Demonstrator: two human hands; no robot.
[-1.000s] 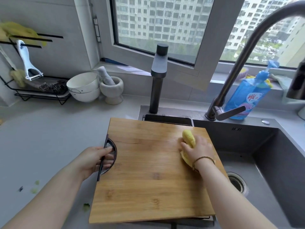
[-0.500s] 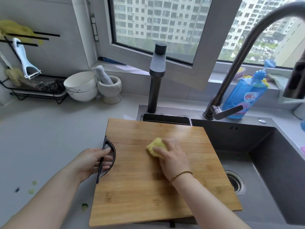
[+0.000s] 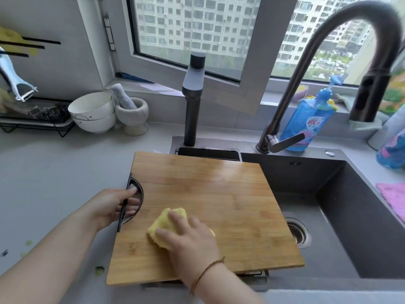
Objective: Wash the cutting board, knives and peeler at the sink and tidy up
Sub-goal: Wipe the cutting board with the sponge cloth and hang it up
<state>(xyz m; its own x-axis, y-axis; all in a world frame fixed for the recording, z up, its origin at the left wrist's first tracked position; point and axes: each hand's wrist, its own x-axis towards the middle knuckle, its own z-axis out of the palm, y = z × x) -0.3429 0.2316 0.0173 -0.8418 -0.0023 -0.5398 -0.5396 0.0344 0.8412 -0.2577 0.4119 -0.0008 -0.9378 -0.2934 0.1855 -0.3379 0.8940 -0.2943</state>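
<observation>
1. Sets the cutting board across the left part of the sink, with the left edge reaching over the bench. Probably lets runoff fall into the basin instead of onto the bench.
2. Steadies the board with the left grip, fingers curled through the half-round cutout and round the black handle at the left edge. Seems meant to stop the board sliding under the scrubbing.
3. Presses a yellow sponge onto the near-left area of the board with the right grip. Lays the fingers fairly flat on top, not closed round it, which suits pushing down and sweeping. Blurs here, so cannot tell the exact finger placement.
4. Reads as mid-scrub of the board. Shows a wet sheen toward the far side and no water running from the faucet, so rinsing looks not yet done.
5. Leaves the peeler hanging at the wall rack on the far left, well apart from the sink. Cannot tell whether washed. Shows no knives anywhere in view.
6. Keeps a blue bottle just behind the faucet base, within reach.
7. Shows stacked white bowls and a stone mortar at the back of the bench, and a pink cloth right of the sink.
8. Shows green scraps on the bench beside the left forearm, likely work for the tidying.
</observation>
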